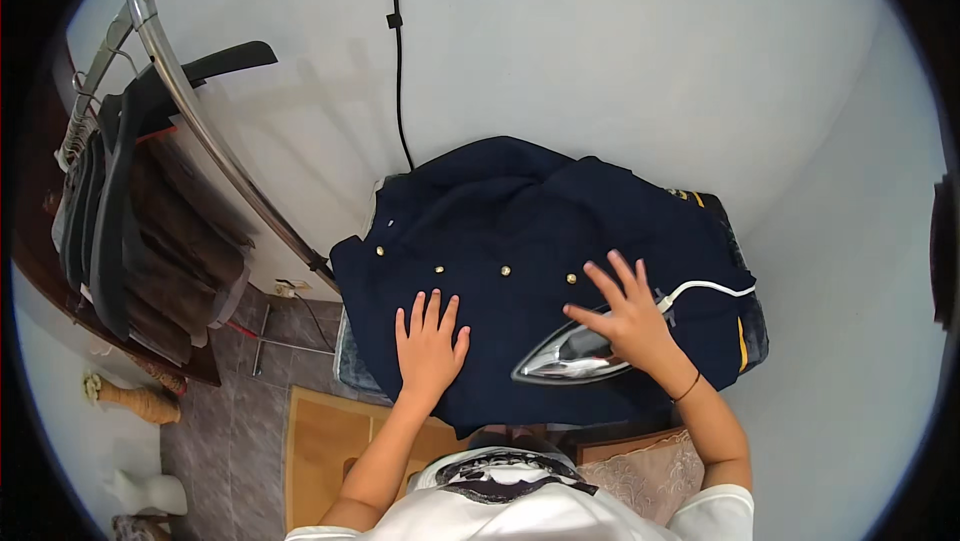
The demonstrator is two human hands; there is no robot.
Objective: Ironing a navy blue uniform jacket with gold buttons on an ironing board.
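A dark navy garment with gold-coloured buttons is spread over a padded surface in front of me. My left hand lies flat on its left part, fingers apart, below the row of buttons. On the right part rests a clothes iron, its pointed tip facing left and its white cord running off to the right. My right hand is over the iron with its fingers spread and not wrapped around anything visible; the palm hides the iron's handle, so contact there is unclear. Yellow stripes show near the garment's right edge.
At the left, a curved metal clothes rail stands near dark hangers and hanging clothes. A black cable runs down the wall behind the garment. A socket with a plugged-in cord lies left, above the tiled floor.
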